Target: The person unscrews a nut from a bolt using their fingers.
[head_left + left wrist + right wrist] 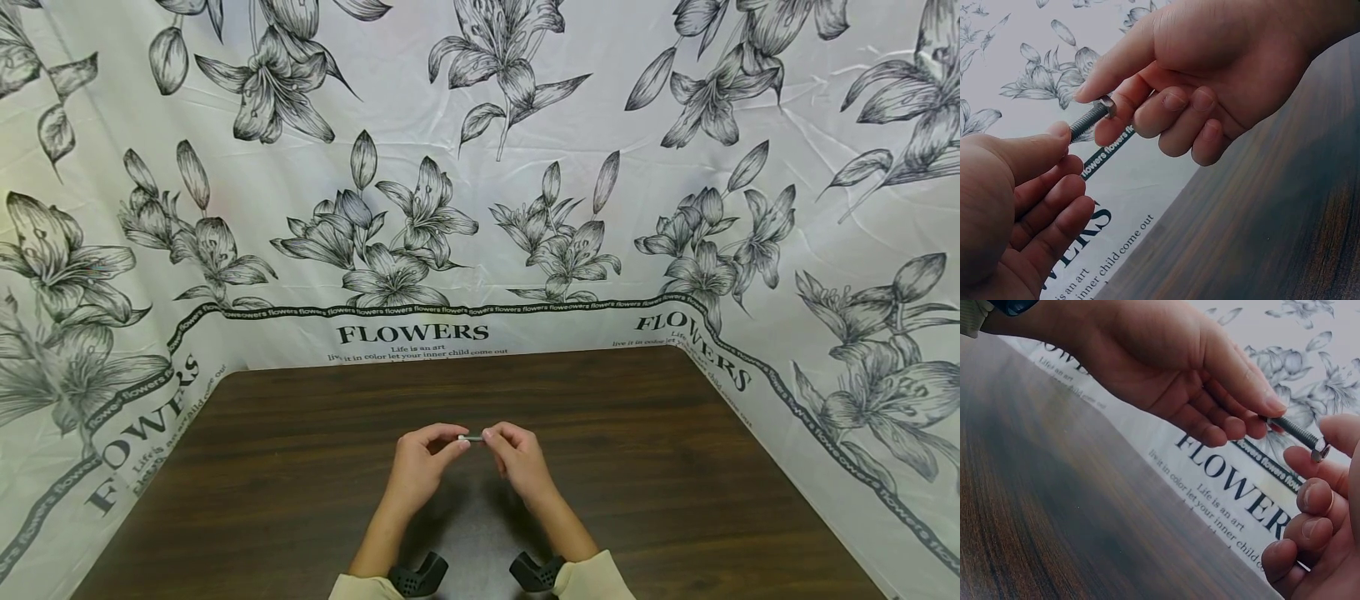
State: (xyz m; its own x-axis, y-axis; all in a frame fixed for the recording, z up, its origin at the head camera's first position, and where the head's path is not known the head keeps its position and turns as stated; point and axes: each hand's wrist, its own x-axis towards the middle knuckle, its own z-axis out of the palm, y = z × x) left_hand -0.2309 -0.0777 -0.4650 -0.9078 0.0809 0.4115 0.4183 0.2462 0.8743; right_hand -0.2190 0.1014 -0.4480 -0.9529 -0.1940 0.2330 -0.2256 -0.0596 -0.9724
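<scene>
A small metal bolt (475, 438) is held between both hands above the middle of the table. My left hand (420, 465) pinches one end with thumb and index finger. From the other side, my right hand (527, 467) holds the opposite end between thumb and index finger. In the left wrist view, the bolt (1088, 122) shows a threaded shaft with a hex head at the right hand's fingertips. The right wrist view also shows the bolt (1297, 431) slanted, its threaded tip partly covered by the left thumb. The right hand's other fingers are curled.
Beneath the hands is a dark brown wooden table (300, 483) with rounded far corners. White cloth (555, 333) with black flower prints and lettering surrounds its back and sides. A black device sits at each wrist, the left one (420, 575) and the right one (536, 572).
</scene>
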